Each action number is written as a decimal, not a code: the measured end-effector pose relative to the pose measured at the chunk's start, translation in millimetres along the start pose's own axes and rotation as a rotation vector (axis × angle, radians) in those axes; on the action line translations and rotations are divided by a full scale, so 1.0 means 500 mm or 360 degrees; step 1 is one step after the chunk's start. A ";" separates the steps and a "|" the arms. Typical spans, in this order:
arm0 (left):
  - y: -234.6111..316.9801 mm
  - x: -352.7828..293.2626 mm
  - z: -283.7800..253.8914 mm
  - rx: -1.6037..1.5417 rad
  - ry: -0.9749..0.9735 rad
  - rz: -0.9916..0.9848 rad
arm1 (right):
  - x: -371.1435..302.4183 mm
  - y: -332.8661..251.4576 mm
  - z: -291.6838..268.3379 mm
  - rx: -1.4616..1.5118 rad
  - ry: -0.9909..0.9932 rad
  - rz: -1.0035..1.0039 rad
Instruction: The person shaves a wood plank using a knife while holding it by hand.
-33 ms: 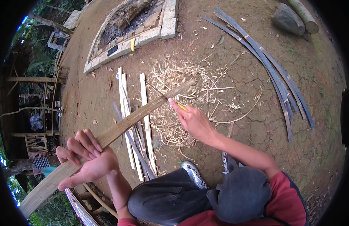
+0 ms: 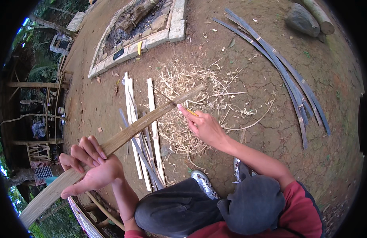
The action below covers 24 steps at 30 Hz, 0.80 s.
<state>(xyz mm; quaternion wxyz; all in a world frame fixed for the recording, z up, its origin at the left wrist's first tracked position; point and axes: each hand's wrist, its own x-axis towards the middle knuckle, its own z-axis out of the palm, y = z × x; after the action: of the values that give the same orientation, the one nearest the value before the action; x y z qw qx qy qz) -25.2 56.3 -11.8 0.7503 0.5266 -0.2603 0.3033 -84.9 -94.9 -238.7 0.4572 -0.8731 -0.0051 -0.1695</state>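
A long, flat bamboo strip (image 2: pixel 142 124) runs slantwise from the lower left up to the middle. My left hand (image 2: pixel 100 170) is closed around its near part, fingers curled over the upper edge and thumb below. In my right hand (image 2: pixel 207 129) is a knife (image 2: pixel 192 112) with a yellow handle. Its thin dark blade lies across the strip near the far end, touching it. My right index finger stretches along the handle toward the blade. Beneath the strip's far end, a heap of pale curled shavings (image 2: pixel 183 137) covers the ground.
Pale and dark strips (image 2: pixel 152 107) lie left of the shavings. Long dark bamboo strips (image 2: pixel 284 73) curve across the ground at right. A stone-edged fire pit (image 2: pixel 157 38) bears a phone (image 2: pixel 118 54) and a yellow object (image 2: pixel 139 48). A rock (image 2: pixel 302 20) sits far right.
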 end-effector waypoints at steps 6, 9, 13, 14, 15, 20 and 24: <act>-0.016 0.018 -0.021 0.0080 0.0058 -0.0002 | 0.019 -0.018 -0.039 0.0267 -0.0069 0.0091; -0.015 0.023 -0.036 0.0091 0.0048 0.0024 | 0.010 -0.049 -0.066 0.0527 -0.0125 0.0443; -0.017 0.021 -0.035 0.0047 0.0080 0.0008 | -0.001 -0.033 -0.082 0.0483 -0.0139 0.0532; -0.016 0.021 -0.034 0.0054 0.0079 0.0019 | -0.003 -0.031 -0.081 0.0431 -0.0071 0.0396; -0.013 0.022 -0.031 0.0061 0.0078 0.0030 | -0.005 -0.027 -0.078 0.0378 -0.0003 0.0260; -0.016 0.016 -0.027 0.0117 0.0082 0.0052 | 0.011 -0.075 -0.100 0.0241 0.0283 -0.0194; -0.012 0.014 -0.022 0.0100 0.0086 0.0028 | 0.029 -0.108 -0.118 0.0174 0.0169 -0.0302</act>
<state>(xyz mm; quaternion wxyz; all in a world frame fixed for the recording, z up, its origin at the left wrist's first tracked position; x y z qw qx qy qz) -15.4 66.6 -14.0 0.7376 0.5391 -0.2348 0.3320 -97.4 -112.6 -160.6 0.4857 -0.8322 -0.0728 -0.2575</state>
